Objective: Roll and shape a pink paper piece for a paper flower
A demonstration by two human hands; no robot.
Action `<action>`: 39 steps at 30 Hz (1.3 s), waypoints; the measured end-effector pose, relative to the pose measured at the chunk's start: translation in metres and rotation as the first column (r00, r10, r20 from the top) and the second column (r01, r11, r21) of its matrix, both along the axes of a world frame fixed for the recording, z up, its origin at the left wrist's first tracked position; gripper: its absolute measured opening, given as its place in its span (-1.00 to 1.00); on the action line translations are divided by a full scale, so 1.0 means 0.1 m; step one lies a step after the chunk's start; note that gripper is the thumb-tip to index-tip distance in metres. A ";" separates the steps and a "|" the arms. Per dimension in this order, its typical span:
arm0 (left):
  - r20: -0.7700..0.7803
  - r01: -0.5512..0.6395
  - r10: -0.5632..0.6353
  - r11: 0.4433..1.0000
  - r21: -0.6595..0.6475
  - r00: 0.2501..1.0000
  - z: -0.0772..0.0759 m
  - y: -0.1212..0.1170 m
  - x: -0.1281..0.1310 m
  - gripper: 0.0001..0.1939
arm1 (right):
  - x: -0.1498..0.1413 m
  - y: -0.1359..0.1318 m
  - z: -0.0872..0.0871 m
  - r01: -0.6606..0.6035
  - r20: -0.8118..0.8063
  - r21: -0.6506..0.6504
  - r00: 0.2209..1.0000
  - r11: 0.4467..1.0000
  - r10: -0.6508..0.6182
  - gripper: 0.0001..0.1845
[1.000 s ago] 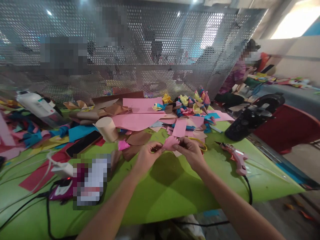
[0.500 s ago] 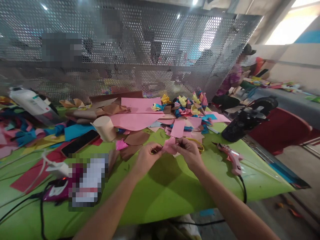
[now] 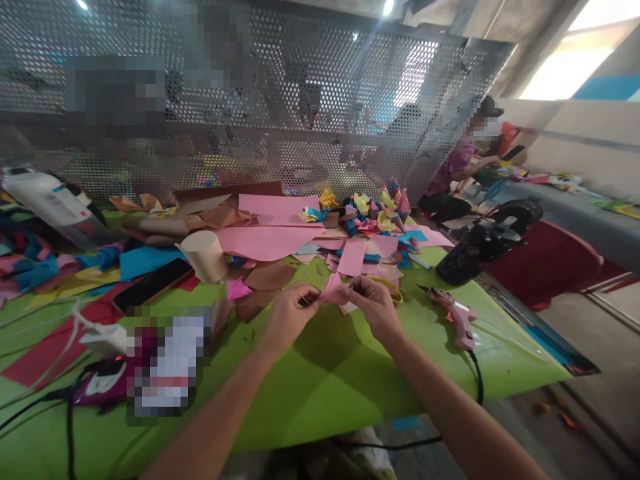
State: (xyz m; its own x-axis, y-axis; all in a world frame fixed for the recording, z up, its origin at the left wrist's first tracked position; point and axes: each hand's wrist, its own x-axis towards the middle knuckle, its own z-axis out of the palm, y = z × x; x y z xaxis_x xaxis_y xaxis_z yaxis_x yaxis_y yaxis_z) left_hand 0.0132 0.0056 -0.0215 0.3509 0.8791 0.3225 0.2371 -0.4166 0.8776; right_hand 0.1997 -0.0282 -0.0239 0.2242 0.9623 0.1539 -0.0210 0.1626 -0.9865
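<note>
Between my two hands a small folded piece of pink paper (image 3: 332, 288) is held just above the green table (image 3: 300, 407). My left hand (image 3: 295, 313) pinches its lower left end, fingers closed. On its right side, my right hand (image 3: 375, 303) grips the paper between thumb and fingers. A pink paper strip (image 3: 353, 256) lies just behind the hands. Brown paper pieces (image 3: 270, 275) and a bright pink crumpled scrap (image 3: 238, 289) are left of my left hand. To the right of my right hand rests a pink glue gun (image 3: 457, 317) with a black cord.
A cardboard tube (image 3: 204, 257), a phone (image 3: 153, 285) and a purple device (image 3: 103, 383) with cords sit on the left. Paper flowers (image 3: 380, 207) and pink sheets (image 3: 280, 210) lie behind. A black bottle (image 3: 465, 257) stands right, a perforated metal screen (image 3: 300, 100) at the back. Another person (image 3: 455, 167) sits beyond.
The pink paper has turned between my fingers and now shows a pointed, fan-like fold. My view has shifted slightly, so the table things appear a little further left.
</note>
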 end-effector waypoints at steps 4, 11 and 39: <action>0.010 0.009 -0.008 0.998 -0.060 1.000 -0.02 0.01 0.00 -0.98 | 0.00 0.00 0.01 -0.026 -0.012 0.008 1.000 1.000 0.026 -0.65; 0.029 -0.012 0.013 0.999 -0.039 0.999 0.00 0.01 -0.01 -0.94 | 0.00 -0.01 0.02 -0.018 0.001 0.003 1.000 1.000 0.018 -0.64; -0.098 0.063 -0.057 0.996 0.061 0.994 0.05 -0.02 0.00 -0.94 | 0.00 -0.02 0.05 -0.046 -0.025 -0.015 0.999 0.999 0.046 -0.55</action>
State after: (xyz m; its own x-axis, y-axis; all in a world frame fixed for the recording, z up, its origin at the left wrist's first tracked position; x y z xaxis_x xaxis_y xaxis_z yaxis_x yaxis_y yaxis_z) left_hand 0.0133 0.0032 -0.0167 0.4344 0.8343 0.3396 0.2923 -0.4872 0.8229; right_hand 0.2002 -0.0299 -0.0191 0.1831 0.9739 0.1339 -0.0527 0.1457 -0.9879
